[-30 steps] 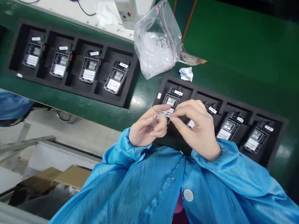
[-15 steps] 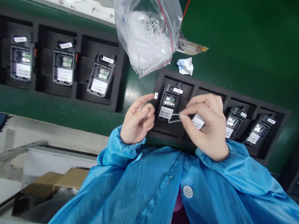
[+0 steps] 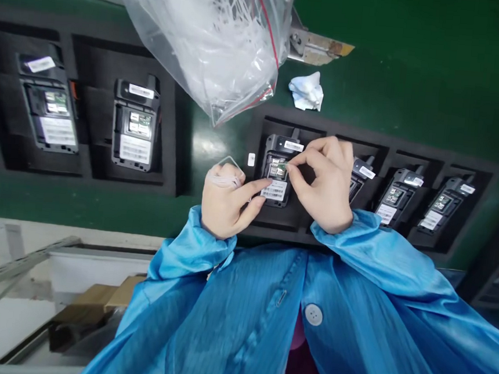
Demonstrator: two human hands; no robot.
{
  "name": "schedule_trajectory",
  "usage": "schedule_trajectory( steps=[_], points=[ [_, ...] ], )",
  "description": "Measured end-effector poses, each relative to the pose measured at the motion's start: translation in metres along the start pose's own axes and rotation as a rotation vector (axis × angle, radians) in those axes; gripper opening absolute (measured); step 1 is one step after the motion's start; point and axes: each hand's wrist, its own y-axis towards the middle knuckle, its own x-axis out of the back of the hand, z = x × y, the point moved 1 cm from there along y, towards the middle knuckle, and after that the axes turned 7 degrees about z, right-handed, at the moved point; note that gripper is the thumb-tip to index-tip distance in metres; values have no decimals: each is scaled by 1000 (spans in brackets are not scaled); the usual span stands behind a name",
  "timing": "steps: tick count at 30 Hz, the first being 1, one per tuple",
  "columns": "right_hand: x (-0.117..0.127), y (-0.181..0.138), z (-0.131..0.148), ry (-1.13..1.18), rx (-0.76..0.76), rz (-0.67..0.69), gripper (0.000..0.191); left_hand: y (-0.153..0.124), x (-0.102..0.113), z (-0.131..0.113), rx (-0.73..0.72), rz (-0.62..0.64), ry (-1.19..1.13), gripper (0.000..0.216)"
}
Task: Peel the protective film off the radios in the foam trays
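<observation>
A black foam tray (image 3: 473,171) on the green belt holds several black handsets lying back-up with open battery bays. My right hand (image 3: 323,185) pinches a tiny clear piece against the bay of the leftmost handset (image 3: 276,172). My left hand (image 3: 224,199) rests beside that handset, its forefinger pressing on the white barcode label, while the curled fingers keep a clear plastic strip (image 3: 227,170) at the knuckles. Both sleeves are blue.
A second foam tray (image 3: 95,51) with handsets lies to the left. A clear zip bag (image 3: 211,26) of small clear plastic parts hangs at the top. A crumpled white wipe (image 3: 306,90) and a metal bracket (image 3: 318,42) lie behind the tray. Cardboard boxes sit below the belt edge.
Both hands dropped from in front of my chest onto the leftmost handset; the right hand brought its small piece to the battery bay. The view moved closer and left.
</observation>
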Motion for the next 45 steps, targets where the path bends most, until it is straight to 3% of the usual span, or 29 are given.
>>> schedule_trajectory(
  steps=[8, 21, 26, 30, 37, 45],
  points=[
    [4, -1, 4, -36, 0, 18, 21, -4, -2, 0, 130, 236, 125, 42],
    [4, -5, 1, -42, 42, 23, 27, -1, -1, -2, 180, 260, 123, 43],
    [15, -25, -2, -158, 207, 30, 20, -1, -3, -1, 144, 224, 128, 43],
    [15, -39, -5, -289, 284, 98, 28, 2, -1, -4, 192, 262, 150, 47],
    [20, -35, -4, -254, 272, 174, 33, 15, 5, -12, 256, 402, 240, 59],
    [18, -27, 0, -327, 188, 177, 44, 23, 4, -18, 268, 381, 338, 57]
  ],
)
